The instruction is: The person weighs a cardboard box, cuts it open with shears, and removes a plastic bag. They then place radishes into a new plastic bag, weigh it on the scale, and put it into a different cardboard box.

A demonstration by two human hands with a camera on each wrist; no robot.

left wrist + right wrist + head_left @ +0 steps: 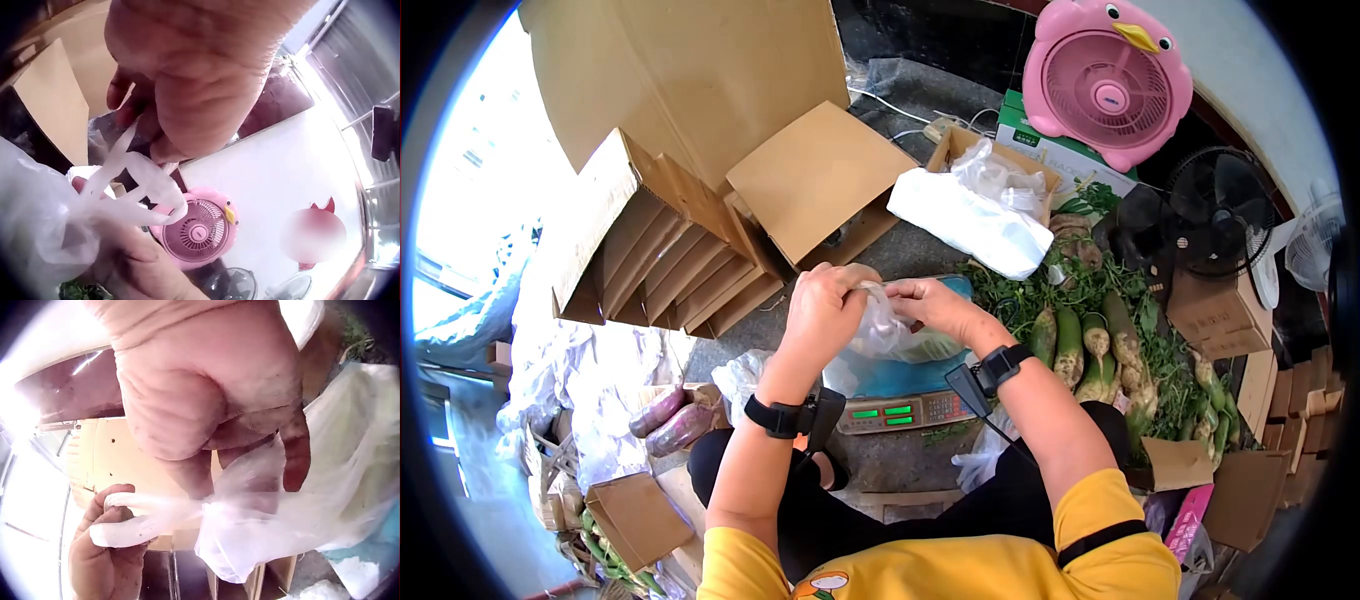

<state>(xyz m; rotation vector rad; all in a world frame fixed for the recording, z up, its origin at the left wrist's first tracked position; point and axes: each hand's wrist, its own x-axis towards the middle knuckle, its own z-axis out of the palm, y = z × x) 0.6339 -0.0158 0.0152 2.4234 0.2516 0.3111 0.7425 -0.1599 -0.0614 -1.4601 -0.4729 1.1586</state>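
A translucent plastic bag (884, 325) with pale green contents lies over the blue tray of a digital scale (897, 413). My left hand (830, 305) pinches the bag's twisted handles; in the right wrist view the left fingers (107, 544) curl round two white handle ends (134, 528). My right hand (940, 308) grips the bag's gathered neck, its fingers curled over the plastic in the right wrist view. The knot-like gather (209, 509) sits between the hands. In the left wrist view the handle loops (147, 187) stretch from the left fingertips.
Cardboard boxes (670, 240) stand at the left, near purple vegetables (680, 428). White plastic bags (975, 215) lie on a box behind the scale. Green-and-white radishes (1095, 335) and leaves are at the right, with a pink fan (1110, 95) and a black fan (1225, 210) beyond.
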